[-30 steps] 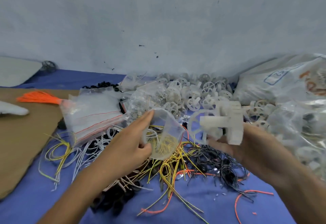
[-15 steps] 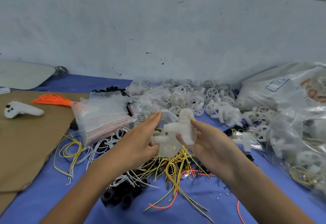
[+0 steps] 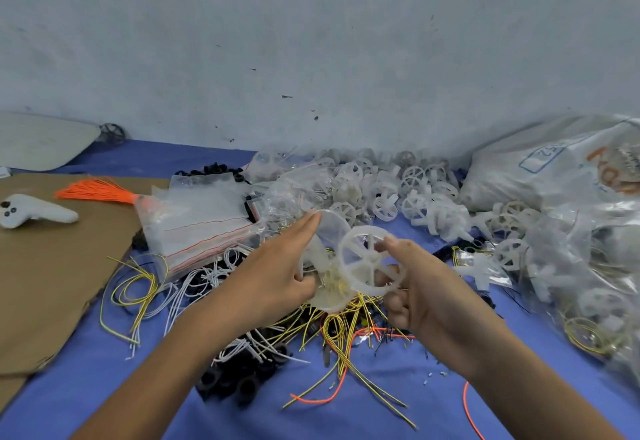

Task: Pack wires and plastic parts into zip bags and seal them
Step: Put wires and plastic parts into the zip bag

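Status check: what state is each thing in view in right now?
Zip bag: open, yellow wires inside, held by left hand.
Wheel: pinched by right hand, at the bag's mouth.
Spare bags: stacked, unfilled.
Orange wires: bundled, on cardboard.

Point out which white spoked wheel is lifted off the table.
The white spoked wheel pinched in the right hand, by the zip bag the left hand holds; the other wheels lie heaped near the wall.
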Tool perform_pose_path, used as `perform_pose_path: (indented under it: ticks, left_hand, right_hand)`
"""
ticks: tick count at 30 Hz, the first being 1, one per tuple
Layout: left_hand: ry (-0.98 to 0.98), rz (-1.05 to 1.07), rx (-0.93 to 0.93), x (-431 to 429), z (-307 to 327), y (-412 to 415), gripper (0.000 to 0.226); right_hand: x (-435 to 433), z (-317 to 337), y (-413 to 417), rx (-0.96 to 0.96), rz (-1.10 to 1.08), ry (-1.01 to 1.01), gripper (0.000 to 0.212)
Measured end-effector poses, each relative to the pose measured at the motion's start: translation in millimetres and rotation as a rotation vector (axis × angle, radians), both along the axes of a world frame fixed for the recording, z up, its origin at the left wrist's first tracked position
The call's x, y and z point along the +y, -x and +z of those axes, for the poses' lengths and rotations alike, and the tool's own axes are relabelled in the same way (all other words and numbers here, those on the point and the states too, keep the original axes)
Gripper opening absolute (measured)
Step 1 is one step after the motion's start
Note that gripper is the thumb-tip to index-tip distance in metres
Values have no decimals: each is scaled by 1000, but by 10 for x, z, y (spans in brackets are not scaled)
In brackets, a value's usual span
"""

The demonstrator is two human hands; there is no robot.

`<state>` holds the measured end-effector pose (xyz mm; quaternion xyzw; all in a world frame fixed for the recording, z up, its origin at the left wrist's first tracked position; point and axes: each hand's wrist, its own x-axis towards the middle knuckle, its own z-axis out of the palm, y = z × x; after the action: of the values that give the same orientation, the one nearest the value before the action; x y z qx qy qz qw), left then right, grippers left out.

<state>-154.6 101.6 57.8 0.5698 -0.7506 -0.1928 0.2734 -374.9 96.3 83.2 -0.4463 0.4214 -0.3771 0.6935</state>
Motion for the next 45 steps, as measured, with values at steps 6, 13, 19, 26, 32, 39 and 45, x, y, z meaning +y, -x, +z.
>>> perform_pose_path:
  ticks: [6, 13, 19, 26, 32, 39, 45]
  left_hand:
    - [13, -33, -33, -19, 1, -3, 96]
    - [33, -18, -94, 20, 2, 11, 94]
    - [23, 2, -52, 63, 1, -32, 95]
    - [31, 0, -18, 49, -10, -72, 93]
    - [36, 16, 18, 63, -18, -105, 92]
    - [48, 22, 35, 114, 0, -102, 91]
    - [86, 81, -36, 92, -46, -66, 78]
  right_hand:
    - [10, -20, -98, -131, 145, -50, 28]
    - [-49, -1, -355, -201, 187, -92, 43]
    - [-112, -20, -420, -66, 175, -65, 58]
    - [-236, -5, -471, 38, 178, -33, 64]
    - [-437, 194, -265, 123, 333, 277, 24]
    - [-1717, -46, -73, 800, -127, 676, 16]
    - [-2680, -975, -293, 1413, 172, 596, 23]
